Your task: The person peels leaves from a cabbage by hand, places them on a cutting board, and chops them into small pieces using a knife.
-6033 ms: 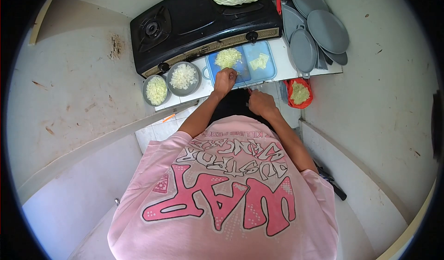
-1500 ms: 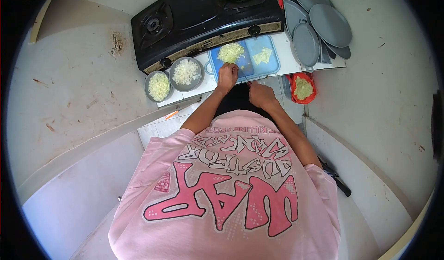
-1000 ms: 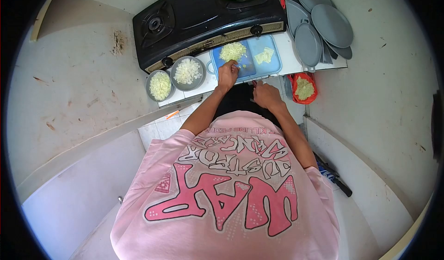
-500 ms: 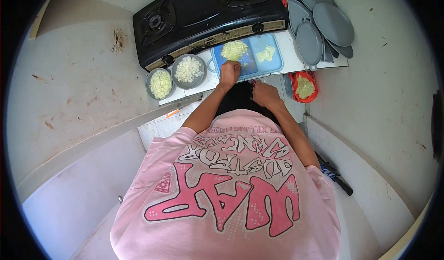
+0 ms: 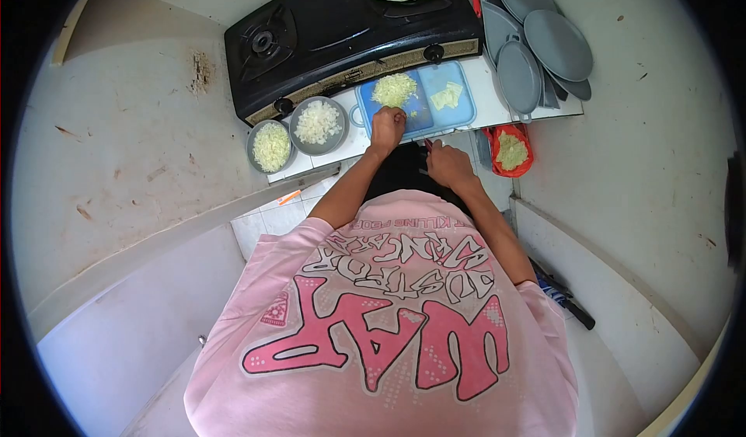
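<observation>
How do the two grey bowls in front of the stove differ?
The bowl of white pieces is wider than the bowl of pale green shreds. The white-piece bowl sits nearer the blue board; the shred bowl is farther off. Both are round and rest on the white counter.

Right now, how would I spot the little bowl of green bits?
Find the black stove. In front of its left end is a bigger gray bowl holding white pieces. Yours is the smaller gray bowl just left of it, full of pale green shreds.
</observation>
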Action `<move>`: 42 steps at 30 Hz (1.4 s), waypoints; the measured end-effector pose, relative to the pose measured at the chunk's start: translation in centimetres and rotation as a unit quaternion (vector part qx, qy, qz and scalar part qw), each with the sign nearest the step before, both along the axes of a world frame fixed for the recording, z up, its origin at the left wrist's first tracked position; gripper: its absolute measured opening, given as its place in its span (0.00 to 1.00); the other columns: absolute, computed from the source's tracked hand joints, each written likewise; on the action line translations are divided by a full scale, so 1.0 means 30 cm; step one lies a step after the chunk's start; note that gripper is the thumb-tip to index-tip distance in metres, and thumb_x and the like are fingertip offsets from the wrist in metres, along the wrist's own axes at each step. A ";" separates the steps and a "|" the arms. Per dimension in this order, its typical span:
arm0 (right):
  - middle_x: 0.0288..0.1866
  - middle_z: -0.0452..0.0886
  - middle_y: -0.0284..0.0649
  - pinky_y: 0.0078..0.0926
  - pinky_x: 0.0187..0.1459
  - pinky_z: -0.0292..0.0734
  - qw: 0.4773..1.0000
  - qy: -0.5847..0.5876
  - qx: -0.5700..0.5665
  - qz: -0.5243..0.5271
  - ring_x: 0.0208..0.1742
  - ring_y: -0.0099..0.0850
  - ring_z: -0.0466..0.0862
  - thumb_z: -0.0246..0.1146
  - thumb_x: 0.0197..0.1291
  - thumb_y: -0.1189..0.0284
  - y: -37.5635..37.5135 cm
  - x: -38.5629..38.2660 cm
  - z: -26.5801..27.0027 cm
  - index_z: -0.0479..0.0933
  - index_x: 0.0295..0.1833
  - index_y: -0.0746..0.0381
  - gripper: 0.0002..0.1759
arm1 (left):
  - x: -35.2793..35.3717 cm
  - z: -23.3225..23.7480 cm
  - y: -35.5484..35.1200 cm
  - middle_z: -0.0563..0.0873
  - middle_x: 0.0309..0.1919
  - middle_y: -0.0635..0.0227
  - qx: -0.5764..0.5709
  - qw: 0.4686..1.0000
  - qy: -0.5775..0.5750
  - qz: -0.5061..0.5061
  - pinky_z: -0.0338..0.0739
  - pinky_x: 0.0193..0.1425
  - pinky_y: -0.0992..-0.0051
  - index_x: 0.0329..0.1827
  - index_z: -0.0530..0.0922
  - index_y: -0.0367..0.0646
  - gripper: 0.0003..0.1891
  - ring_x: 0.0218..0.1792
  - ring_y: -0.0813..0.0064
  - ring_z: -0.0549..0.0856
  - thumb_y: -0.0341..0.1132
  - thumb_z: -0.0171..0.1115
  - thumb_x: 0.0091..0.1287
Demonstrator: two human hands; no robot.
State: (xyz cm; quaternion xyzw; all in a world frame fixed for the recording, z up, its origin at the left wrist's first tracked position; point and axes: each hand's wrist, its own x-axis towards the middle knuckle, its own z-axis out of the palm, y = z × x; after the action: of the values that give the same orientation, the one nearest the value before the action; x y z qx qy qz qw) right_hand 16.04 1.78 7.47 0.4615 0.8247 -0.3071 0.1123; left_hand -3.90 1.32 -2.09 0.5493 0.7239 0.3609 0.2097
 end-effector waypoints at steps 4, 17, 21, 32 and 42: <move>0.40 0.88 0.60 0.51 0.49 0.85 1.000 -0.011 -0.009 0.015 0.44 0.55 0.90 0.58 0.65 0.70 0.000 -0.016 -0.055 0.75 0.51 0.73 0.17 | -0.003 -0.011 0.005 0.87 0.31 0.48 0.021 1.000 -0.003 -0.005 0.83 0.42 0.61 0.35 0.89 0.36 0.05 0.34 0.52 0.88 0.22 0.65 0.60; 0.39 0.88 0.59 0.52 0.49 0.84 1.000 -0.001 0.016 0.002 0.43 0.55 0.90 0.56 0.69 0.66 -0.008 0.016 -0.042 0.76 0.50 0.73 0.18 | -0.008 -0.012 -0.004 0.90 0.34 0.51 -0.025 0.998 -0.048 0.010 0.84 0.44 0.65 0.39 0.89 0.36 0.06 0.35 0.60 0.90 0.25 0.65 0.65; 0.40 0.89 0.59 0.51 0.50 0.84 1.000 0.009 0.014 0.001 0.45 0.54 0.90 0.56 0.68 0.67 -0.007 0.006 -0.013 0.76 0.50 0.73 0.18 | -0.007 -0.004 -0.006 0.89 0.34 0.50 -0.015 1.000 -0.014 -0.001 0.84 0.44 0.64 0.39 0.89 0.37 0.06 0.35 0.59 0.90 0.26 0.65 0.65; 0.44 0.89 0.59 0.49 0.51 0.85 0.999 -0.034 -0.022 0.023 0.47 0.54 0.90 0.57 0.66 0.69 0.004 -0.023 -0.052 0.75 0.52 0.74 0.18 | 0.005 0.010 -0.013 0.86 0.31 0.49 0.006 1.000 0.002 -0.001 0.83 0.41 0.62 0.37 0.89 0.35 0.04 0.32 0.55 0.87 0.24 0.67 0.63; 0.37 0.88 0.60 0.54 0.46 0.84 1.000 0.019 0.021 0.006 0.40 0.58 0.89 0.56 0.70 0.65 -0.013 0.021 -0.058 0.75 0.48 0.73 0.18 | -0.001 0.008 -0.016 0.87 0.32 0.51 -0.006 1.000 -0.004 0.003 0.83 0.42 0.64 0.40 0.89 0.37 0.06 0.33 0.59 0.88 0.25 0.67 0.63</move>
State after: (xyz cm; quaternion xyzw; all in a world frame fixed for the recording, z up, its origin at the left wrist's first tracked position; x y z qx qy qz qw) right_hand 16.66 1.38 5.72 0.4530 0.8356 -0.2976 0.0889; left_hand -3.95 0.83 -1.84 0.5446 0.7268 0.3593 0.2149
